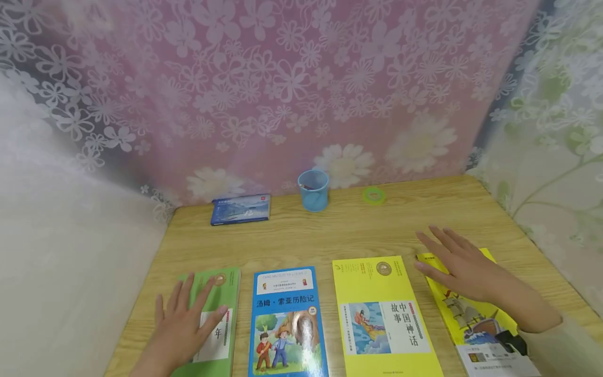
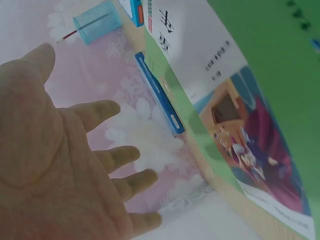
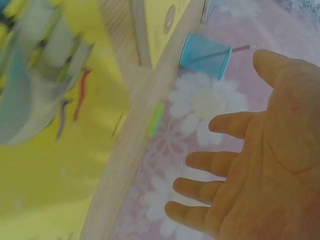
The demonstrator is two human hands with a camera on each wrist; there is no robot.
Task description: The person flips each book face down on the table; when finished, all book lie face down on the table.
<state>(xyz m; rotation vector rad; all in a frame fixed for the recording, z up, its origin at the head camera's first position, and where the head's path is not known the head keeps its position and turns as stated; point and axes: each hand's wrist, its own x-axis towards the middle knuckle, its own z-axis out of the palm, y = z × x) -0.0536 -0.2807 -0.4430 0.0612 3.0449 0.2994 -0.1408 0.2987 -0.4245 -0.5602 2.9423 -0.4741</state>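
Four books lie in a row along the near side of a wood-grain table (image 1: pixel 282 241), faces up. A person's left hand (image 1: pixel 181 317) is over the green book (image 1: pixel 218 343) at the near left, its fingers straight and spread; in the left wrist view the palm stands apart from the cover. Just right of that comes the blue book (image 1: pixel 287 322), with two cartoon figures on its front, then the yellow book (image 1: pixel 388 314) with a white band across it. At the near right lies the ship book (image 1: pixel 471 324), also yellow, and the right hand (image 1: pixel 464 269) is above its far part, fingers straight and spread, pinching nothing.

One container shows its contents: a translucent light-blue cup (image 1: pixel 314 199), upright at the far middle. A slim pencil (image 2: pixel 67 37) leans inside it, its end poking past the rim; the wrist views show the rest faintly through the wall. Left of the cup, a flat blue packet (image 1: pixel 241 209) lies on the table; what it holds is hidden. A small green disc (image 1: pixel 374 195) lies to the cup's right. Floral cloth (image 1: pixel 306 94) hangs behind.
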